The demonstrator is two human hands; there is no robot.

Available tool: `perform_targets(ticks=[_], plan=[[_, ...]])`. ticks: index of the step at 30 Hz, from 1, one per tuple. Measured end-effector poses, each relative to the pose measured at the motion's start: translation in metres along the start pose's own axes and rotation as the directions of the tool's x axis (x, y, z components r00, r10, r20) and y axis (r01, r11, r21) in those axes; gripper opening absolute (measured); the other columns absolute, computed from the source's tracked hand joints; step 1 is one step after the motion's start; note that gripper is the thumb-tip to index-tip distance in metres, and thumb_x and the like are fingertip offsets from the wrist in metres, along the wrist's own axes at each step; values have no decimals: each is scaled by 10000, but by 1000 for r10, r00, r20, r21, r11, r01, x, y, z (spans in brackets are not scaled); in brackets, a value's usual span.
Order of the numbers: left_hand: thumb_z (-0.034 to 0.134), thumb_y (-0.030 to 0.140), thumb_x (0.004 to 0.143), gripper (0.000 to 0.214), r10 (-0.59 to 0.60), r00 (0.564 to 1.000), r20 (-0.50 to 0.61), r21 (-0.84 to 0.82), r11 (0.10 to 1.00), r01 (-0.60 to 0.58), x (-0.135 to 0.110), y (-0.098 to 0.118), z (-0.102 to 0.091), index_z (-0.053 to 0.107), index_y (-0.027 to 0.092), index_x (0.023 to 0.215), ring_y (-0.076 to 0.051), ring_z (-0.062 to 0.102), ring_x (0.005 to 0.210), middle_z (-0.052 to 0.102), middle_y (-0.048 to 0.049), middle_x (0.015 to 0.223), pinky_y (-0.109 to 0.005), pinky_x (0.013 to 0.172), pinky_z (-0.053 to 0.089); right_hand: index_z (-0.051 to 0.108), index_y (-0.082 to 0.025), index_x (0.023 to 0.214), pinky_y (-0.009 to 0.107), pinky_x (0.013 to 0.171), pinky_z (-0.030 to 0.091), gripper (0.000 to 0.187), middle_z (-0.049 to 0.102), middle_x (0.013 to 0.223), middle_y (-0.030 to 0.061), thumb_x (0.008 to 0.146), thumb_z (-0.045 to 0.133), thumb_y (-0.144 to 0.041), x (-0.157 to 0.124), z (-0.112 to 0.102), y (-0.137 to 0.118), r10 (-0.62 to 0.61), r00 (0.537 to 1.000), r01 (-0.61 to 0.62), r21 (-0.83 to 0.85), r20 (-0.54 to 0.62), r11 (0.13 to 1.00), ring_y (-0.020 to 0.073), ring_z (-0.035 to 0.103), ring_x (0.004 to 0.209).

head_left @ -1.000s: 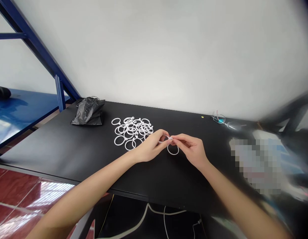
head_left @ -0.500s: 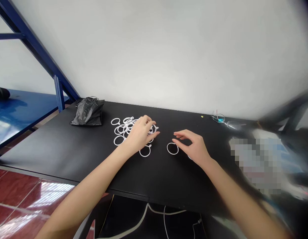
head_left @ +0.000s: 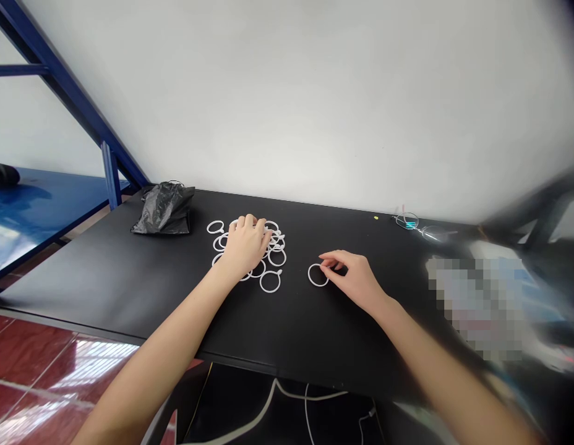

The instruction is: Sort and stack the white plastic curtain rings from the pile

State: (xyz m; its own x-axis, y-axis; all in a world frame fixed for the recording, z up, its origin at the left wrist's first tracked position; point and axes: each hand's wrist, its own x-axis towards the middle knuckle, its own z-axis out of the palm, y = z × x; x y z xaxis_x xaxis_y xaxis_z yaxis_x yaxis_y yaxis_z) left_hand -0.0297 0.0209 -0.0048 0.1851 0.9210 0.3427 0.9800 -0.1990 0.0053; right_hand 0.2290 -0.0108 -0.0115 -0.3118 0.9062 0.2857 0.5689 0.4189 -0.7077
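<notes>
A heap of several white plastic rings lies on the black table. My left hand rests on top of the heap, knuckles up and fingers curled down into the rings; what the fingers grip, if anything, is hidden. One ring lies just in front of that hand. A single white ring lies apart to the right. My right hand touches its right edge with thumb and fingertips pinched together.
A crumpled black plastic bag lies at the table's back left. A pair of glasses sits at the back right near the wall. A blue metal frame and blue shelf stand at left. Cables hang below the table's front edge.
Both hands held one ring together a second ago. They parted; my left hand moved back onto the heap, and my right hand came down to the lone ring on the table.
</notes>
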Motion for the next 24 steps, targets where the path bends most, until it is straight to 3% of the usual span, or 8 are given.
perform_targets(ticks=[3, 6, 10, 13, 15, 19, 24], plan=[[382, 374, 991, 369, 17, 995, -94, -112, 993, -28, 1, 5, -7, 571, 131, 1195, -328, 522, 1079, 566, -180, 1204, -464, 903, 422, 721, -203, 900, 338, 684, 567, 115, 710, 789, 33, 821, 637, -200, -1, 1, -3, -25, 997, 27, 23, -68, 999, 186, 673, 733], [390, 366, 1000, 349, 167, 968, -187, -306, 927, -219, -2, 18, -17, 536, 149, 1230, -287, 516, 1123, 554, -153, 1256, -449, 965, 405, 718, -204, 859, 331, 676, 566, 69, 709, 802, 32, 818, 664, -217, -1, 4, -9, -21, 988, 33, 78, -156, 996, 179, 670, 711], [496, 496, 946, 463, 467, 860, -205, -463, 728, -505, -12, 42, -22, 505, 157, 1261, -257, 548, 1098, 588, -131, 1207, -407, 961, 422, 715, -202, 823, 316, 644, 560, 56, 712, 781, 30, 808, 697, -253, 0, 6, -14, 20, 977, 20, 188, -211, 982, 177, 666, 690], [509, 492, 943, 445, 547, 814, -197, -492, 663, -564, -19, 54, -18, 519, 164, 1242, -250, 581, 1049, 629, -113, 1125, -401, 934, 441, 716, -200, 797, 316, 635, 559, 81, 710, 767, 33, 799, 715, -281, -1, 7, -15, 71, 970, -8, 265, -232, 964, 181, 665, 686], [503, 440, 960, 393, 536, 821, -196, -523, 652, -550, -20, 56, -14, 523, 167, 1242, -238, 593, 1022, 641, -106, 1101, -396, 917, 455, 717, -199, 784, 319, 635, 564, 107, 710, 760, 38, 791, 727, -306, 0, 6, -15, 109, 968, -33, 314, -228, 949, 188, 670, 695], [545, 377, 948, 361, 428, 883, -193, -661, 609, -439, -19, 53, -13, 530, 174, 1245, -229, 595, 1013, 636, -114, 1130, -388, 904, 482, 731, -193, 823, 318, 634, 584, 166, 728, 799, 58, 774, 750, -350, 0, 2, -16, 170, 973, -88, 430, -157, 899, 202, 693, 732], [553, 279, 925, 337, 292, 948, -127, -821, 505, -265, -18, 49, -21, 532, 177, 1246, -203, 598, 988, 653, -90, 1083, -374, 913, 481, 750, -198, 923, 339, 739, 617, 210, 756, 901, 70, 760, 772, -329, 2, -4, -18, 145, 986, -75, 549, -84, 832, 219, 719, 848]])
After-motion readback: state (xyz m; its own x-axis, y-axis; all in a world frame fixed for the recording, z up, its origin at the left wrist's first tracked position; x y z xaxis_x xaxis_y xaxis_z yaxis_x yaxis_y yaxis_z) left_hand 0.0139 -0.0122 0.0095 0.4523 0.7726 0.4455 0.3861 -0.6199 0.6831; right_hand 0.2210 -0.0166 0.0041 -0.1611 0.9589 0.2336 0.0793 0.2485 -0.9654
